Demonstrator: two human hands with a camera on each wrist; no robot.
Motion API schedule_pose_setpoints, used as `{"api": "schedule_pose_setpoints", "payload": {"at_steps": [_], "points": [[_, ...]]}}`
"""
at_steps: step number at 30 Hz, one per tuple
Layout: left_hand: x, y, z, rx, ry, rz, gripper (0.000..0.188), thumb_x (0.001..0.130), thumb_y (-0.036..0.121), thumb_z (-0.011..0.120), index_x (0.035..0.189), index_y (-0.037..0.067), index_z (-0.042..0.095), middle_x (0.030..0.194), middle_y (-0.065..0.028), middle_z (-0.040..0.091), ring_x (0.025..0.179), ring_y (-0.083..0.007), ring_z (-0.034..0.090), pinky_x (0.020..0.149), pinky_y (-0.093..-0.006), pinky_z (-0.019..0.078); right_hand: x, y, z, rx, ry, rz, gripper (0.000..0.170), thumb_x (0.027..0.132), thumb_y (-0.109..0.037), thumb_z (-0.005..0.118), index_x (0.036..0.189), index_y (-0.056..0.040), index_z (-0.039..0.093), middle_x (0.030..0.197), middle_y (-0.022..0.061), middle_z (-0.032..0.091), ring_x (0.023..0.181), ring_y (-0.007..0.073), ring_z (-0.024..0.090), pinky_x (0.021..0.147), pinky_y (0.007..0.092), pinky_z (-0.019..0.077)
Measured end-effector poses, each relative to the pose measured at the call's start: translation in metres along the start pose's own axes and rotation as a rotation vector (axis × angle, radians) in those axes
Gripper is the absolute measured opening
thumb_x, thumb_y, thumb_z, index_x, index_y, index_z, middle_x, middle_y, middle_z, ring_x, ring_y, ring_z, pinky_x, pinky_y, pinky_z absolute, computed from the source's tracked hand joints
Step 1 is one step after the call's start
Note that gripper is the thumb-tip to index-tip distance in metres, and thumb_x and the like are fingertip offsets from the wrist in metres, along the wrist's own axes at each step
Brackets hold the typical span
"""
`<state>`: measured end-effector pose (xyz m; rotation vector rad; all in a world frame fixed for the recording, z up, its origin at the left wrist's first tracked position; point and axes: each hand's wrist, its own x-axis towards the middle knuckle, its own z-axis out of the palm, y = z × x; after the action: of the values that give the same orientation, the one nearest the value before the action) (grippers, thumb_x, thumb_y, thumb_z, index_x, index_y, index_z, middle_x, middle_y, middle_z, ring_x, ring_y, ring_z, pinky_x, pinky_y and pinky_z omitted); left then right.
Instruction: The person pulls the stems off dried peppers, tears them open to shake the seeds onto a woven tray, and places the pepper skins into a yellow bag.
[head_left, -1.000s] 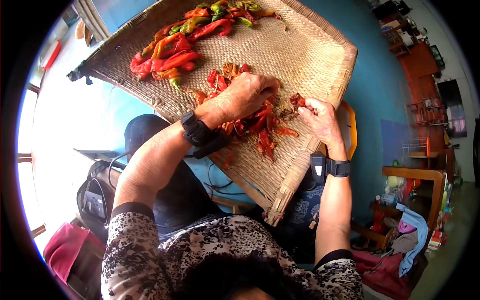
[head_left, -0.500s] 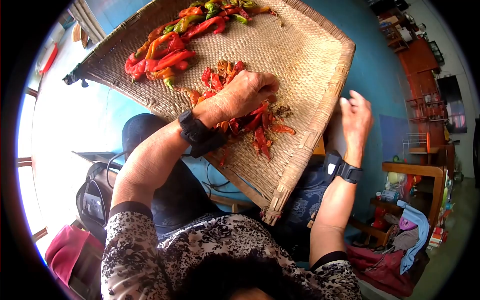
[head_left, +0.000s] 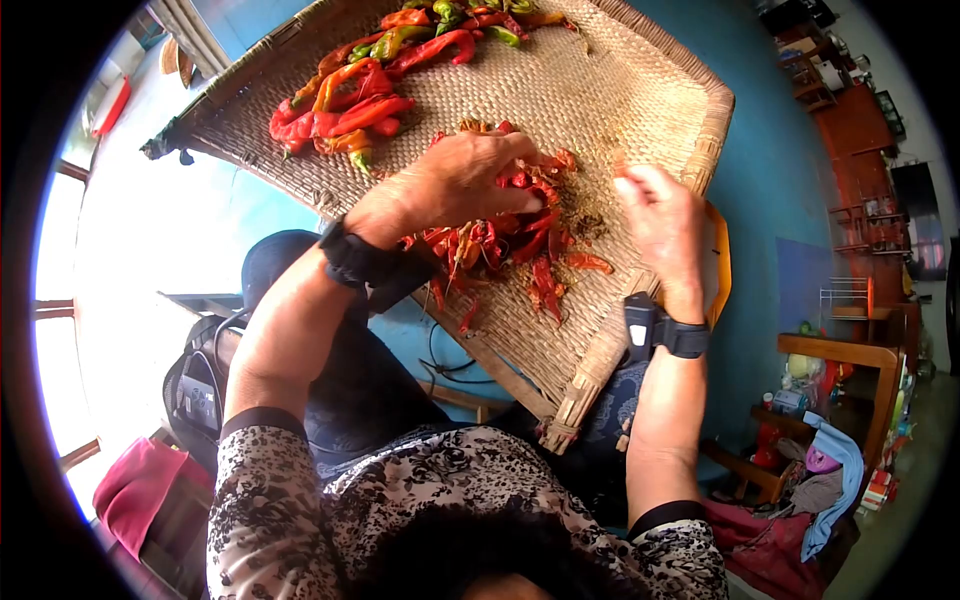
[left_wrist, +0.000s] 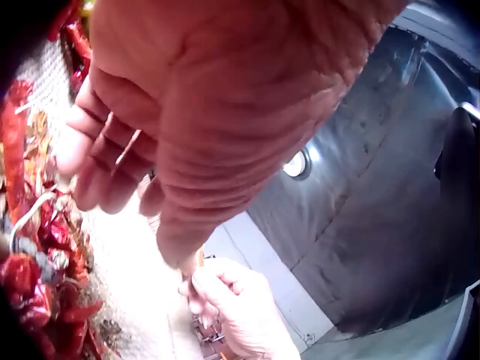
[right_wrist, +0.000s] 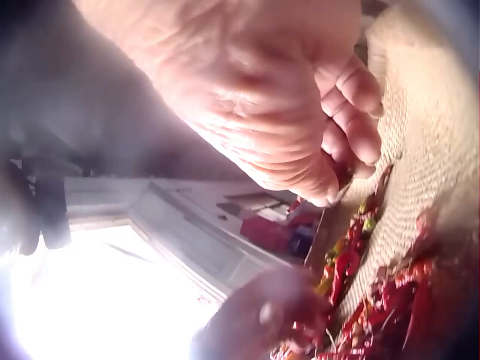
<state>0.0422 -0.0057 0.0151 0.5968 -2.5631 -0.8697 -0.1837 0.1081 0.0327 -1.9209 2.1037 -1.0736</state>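
Over a pile of dried red peppers (head_left: 545,285) on a woven tray (head_left: 640,100), the left hand (head_left: 460,180) hovers with fingers loosely extended. In the left wrist view that hand (left_wrist: 187,112) shows nothing in its palm. To the right of the pile, above the tray's right side, the right hand (head_left: 665,225) pinches a small blurred orange-brown piece, seemingly dried pepper (left_wrist: 198,257), between thumb and forefinger. The right hand's curled fingers (right_wrist: 349,112) appear close up in the right wrist view. Small dark crumbs (head_left: 592,225) lie between the pile and the right hand.
Fresher red, orange and green peppers (head_left: 365,115) lie at the tray's far left. Beyond the tray's right edge, a yellow-orange rim (head_left: 718,265) shows under the right hand. A wooden chair (head_left: 840,355) with clothes stands at right, and a dark bag (head_left: 195,385) at left.
My right hand held a dried pepper over the tray, swung out past its right edge, then came back over it. My left hand rose slightly leftward from the pile, its fingers opening.
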Motion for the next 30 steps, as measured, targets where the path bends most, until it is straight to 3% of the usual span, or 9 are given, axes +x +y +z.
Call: {"api": "schedule_pose_setpoints", "payload": {"at_steps": [3, 8, 9, 11, 14, 17, 19, 25, 30], "points": [[-0.027, 0.004, -0.02, 0.191, -0.056, -0.008, 0.063, 0.073, 0.035, 0.077, 0.125, 0.011, 0.053, 0.096, -0.0144, 0.064, 0.081, -0.0284, 0.064, 0.072, -0.041, 0.0518, -0.001, 0.043, -0.035, -0.059, 0.208, 0.155, 0.024, 0.086, -0.021, 0.067, 0.102, -0.0032, 0.067, 0.08, 0.0077, 0.07, 0.073, 0.0116, 0.064, 0.068, 0.0271, 0.0512], [-0.057, 0.004, -0.009, 0.44, -0.3, 0.02, 0.098, 0.056, 0.034, 0.085, 0.14, 0.013, 0.038, 0.104, -0.0099, 0.051, 0.087, -0.0275, 0.058, 0.069, -0.0384, 0.0511, -0.027, 0.08, -0.079, -0.885, 0.383, 0.355, 0.03, 0.087, -0.025, 0.066, 0.109, -0.0058, 0.065, 0.096, 0.0144, 0.067, 0.081, 0.019, 0.063, 0.073, 0.0304, 0.0497], [-0.061, 0.007, -0.008, 0.435, -0.302, 0.02, 0.098, 0.056, 0.034, 0.085, 0.14, 0.013, 0.038, 0.104, -0.0099, 0.051, 0.087, -0.0275, 0.058, 0.069, -0.0384, 0.0511, -0.028, 0.078, -0.079, -0.888, 0.379, 0.356, 0.03, 0.087, -0.025, 0.066, 0.109, -0.0058, 0.065, 0.096, 0.0144, 0.067, 0.081, 0.019, 0.063, 0.073, 0.0304, 0.0497], [-0.066, 0.015, -0.008, 0.465, -0.321, -0.009, 0.107, 0.052, 0.033, 0.087, 0.144, 0.016, 0.033, 0.109, -0.0105, 0.049, 0.087, -0.0273, 0.059, 0.069, -0.0365, 0.0516, -0.029, 0.069, -0.077, -0.198, 0.357, 0.338, 0.031, 0.085, -0.026, 0.068, 0.109, -0.0052, 0.063, 0.086, 0.0098, 0.065, 0.078, 0.0169, 0.06, 0.07, 0.0306, 0.0497], [-0.061, 0.013, -0.001, 0.491, -0.353, -0.026, 0.108, 0.053, 0.032, 0.086, 0.145, 0.016, 0.032, 0.109, -0.011, 0.048, 0.084, -0.027, 0.06, 0.07, -0.0349, 0.0523, -0.034, 0.023, -0.058, 0.449, -0.353, 0.179, 0.021, 0.084, -0.002, 0.064, 0.105, -0.0038, 0.066, 0.087, 0.0015, 0.065, 0.073, 0.008, 0.057, 0.065, 0.0204, 0.0472], [-0.057, 0.008, 0.007, 0.445, -0.323, -0.006, 0.099, 0.057, 0.028, 0.085, 0.142, 0.015, 0.035, 0.106, -0.0118, 0.048, 0.081, -0.0277, 0.06, 0.07, -0.0359, 0.0524, -0.036, -0.043, -0.014, 0.495, -1.009, -0.089, 0.025, 0.083, -0.006, 0.065, 0.108, -0.0064, 0.066, 0.089, 0.0075, 0.066, 0.072, 0.0141, 0.062, 0.067, 0.0267, 0.0503], [-0.051, 0.007, 0.013, 0.405, -0.267, 0.034, 0.092, 0.061, 0.024, 0.083, 0.14, 0.014, 0.038, 0.105, -0.0123, 0.048, 0.079, -0.0283, 0.061, 0.07, -0.0366, 0.0524, -0.042, -0.05, 0.017, 0.437, -1.103, -0.325, 0.032, 0.083, -0.016, 0.065, 0.114, -0.0083, 0.063, 0.09, 0.0095, 0.065, 0.078, 0.0214, 0.064, 0.07, 0.0337, 0.0521], [-0.028, 0.004, 0.027, 0.268, -0.19, 0.0, 0.059, 0.074, 0.007, 0.071, 0.128, 0.01, 0.047, 0.104, -0.015, 0.049, 0.076, -0.0286, 0.061, 0.065, -0.0379, 0.0537, -0.047, -0.048, 0.051, 0.093, -0.943, -0.464, 0.041, 0.081, -0.018, 0.065, 0.119, -0.0048, 0.057, 0.088, 0.0147, 0.058, 0.082, 0.0354, 0.06, 0.073, 0.0432, 0.0506], [0.011, -0.012, 0.045, 0.236, 0.011, 0.071, 0.038, 0.084, 0.004, 0.061, 0.121, 0.007, 0.054, 0.105, -0.0135, 0.056, 0.082, -0.0278, 0.062, 0.073, -0.0378, 0.0552, -0.03, -0.034, 0.044, -0.282, -0.593, -0.334, 0.04, 0.079, -0.009, 0.064, 0.118, -0.0029, 0.055, 0.102, 0.016, 0.056, 0.097, 0.0327, 0.054, 0.083, 0.0401, 0.0477]]}}
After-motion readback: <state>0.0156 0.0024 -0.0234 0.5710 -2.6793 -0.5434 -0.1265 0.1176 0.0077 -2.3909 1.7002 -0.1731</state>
